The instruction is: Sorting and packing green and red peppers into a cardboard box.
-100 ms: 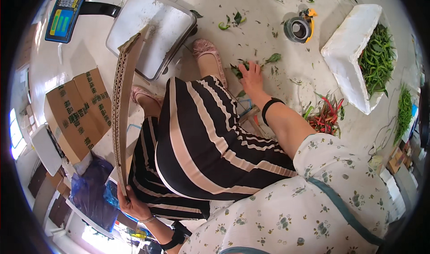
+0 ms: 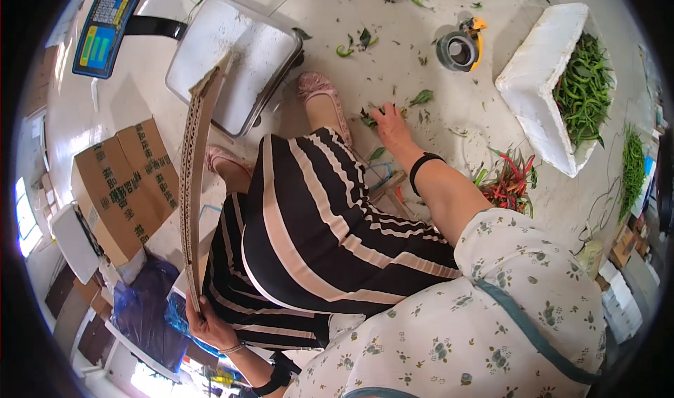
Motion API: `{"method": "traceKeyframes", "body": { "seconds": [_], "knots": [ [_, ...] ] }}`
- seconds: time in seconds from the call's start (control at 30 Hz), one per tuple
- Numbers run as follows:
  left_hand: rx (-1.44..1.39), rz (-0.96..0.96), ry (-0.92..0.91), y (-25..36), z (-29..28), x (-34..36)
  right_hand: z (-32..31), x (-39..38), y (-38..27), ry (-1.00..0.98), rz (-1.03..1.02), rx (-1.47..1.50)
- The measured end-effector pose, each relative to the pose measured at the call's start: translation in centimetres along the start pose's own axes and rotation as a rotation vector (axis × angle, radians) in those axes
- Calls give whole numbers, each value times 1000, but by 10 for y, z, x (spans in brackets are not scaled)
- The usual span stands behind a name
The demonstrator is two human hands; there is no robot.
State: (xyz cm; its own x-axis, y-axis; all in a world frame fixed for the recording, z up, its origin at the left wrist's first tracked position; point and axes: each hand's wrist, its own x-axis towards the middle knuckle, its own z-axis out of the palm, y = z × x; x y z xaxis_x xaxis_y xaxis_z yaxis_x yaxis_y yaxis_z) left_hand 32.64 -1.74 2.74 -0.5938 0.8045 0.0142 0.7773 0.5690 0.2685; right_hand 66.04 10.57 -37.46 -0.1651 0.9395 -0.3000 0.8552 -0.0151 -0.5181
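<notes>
Held edge-on in my left hand [image 2: 210, 325] is a brown corrugated cardboard sheet [image 2: 189, 187], my fingers closed around its lower end. The sheet stands tall beside my striped trousers, its far end overlapping a platform scale [image 2: 232, 43]. My right hand [image 2: 393, 127] reaches down to the tiled floor, fingers spread and bent. Dark green leaves [image 2: 368, 118] lie at its fingertips, and another leaf [image 2: 421, 97] is just beyond. I see nothing gripped in that hand, though its underside is hidden.
Right of my arm lie red chillies [image 2: 516, 184]. Farther right, a white foam box [image 2: 540, 82] holds green chillies [image 2: 584, 82]. A roll of tape on a yellow-handled dispenser [image 2: 460, 50] sits ahead. At left are a printed cardboard carton [image 2: 123, 187] and the scale's display [image 2: 105, 29].
The view has shifted slightly. My right-hand fingers have moved a little off the leaves at their tips. My left hand still grips the cardboard sheet.
</notes>
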Motion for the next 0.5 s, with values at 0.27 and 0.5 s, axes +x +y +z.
{"method": "traceKeyframes", "body": {
  "seconds": [0.27, 0.5],
  "knots": [
    [-103, 68, 1, 0, 2, 3, -80, 27, 38, 174, 122, 326],
    [-133, 88, 6, -11, 10, 14, -358, -24, 134, 782, 205, -69]
  ]
}}
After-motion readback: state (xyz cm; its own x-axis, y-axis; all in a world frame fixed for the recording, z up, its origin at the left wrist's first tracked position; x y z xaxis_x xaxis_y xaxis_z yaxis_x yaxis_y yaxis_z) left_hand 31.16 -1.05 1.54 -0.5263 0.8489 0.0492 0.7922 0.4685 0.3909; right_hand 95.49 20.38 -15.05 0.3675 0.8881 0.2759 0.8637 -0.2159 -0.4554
